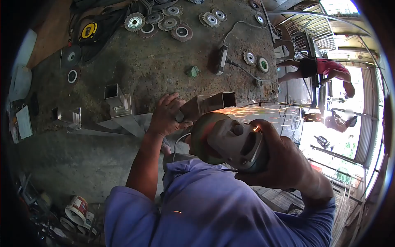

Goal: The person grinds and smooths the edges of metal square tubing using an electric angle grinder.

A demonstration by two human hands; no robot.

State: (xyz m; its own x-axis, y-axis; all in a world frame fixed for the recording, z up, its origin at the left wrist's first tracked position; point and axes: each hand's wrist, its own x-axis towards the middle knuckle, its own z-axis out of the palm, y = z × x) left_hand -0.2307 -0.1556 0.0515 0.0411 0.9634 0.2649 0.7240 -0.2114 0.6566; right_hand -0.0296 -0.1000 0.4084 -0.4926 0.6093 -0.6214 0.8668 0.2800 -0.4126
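My right hand is wrapped round the body of an angle grinder, its disc side against a square metal tube piece at the bench edge. Orange sparks stream off to the right from that contact. With my left hand I grip the left end of the same piece, fingers over its top and thumb below. Left of it on the bench edge are another square tube piece and a smaller metal piece. The exact contact point is hidden behind the grinder.
The stained metal bench holds several abrasive discs, a yellow tape measure, a green lump and a corded power box. Buckets stand at lower left. A person bends over at right, another beyond.
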